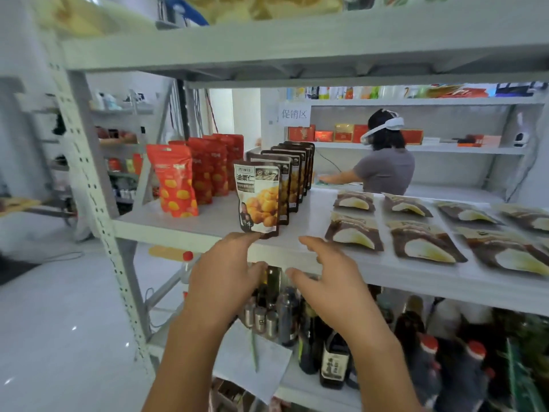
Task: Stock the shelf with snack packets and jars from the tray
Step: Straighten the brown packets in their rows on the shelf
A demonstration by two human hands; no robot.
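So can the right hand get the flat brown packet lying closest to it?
Probably yes. The right hand is open and empty, and the flat brown packet lies just beyond its fingers near the white shelf front edge, with nothing between.

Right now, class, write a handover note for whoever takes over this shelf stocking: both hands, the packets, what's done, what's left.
Left hand: open, fingertips at the base of the front chestnut packet.
Right hand: open, empty, beside it.
Done: brown packets stand behind it, red packets to their left, flat packets lie right, all on the shelf.
Left: tray and jars are out of view; check them.
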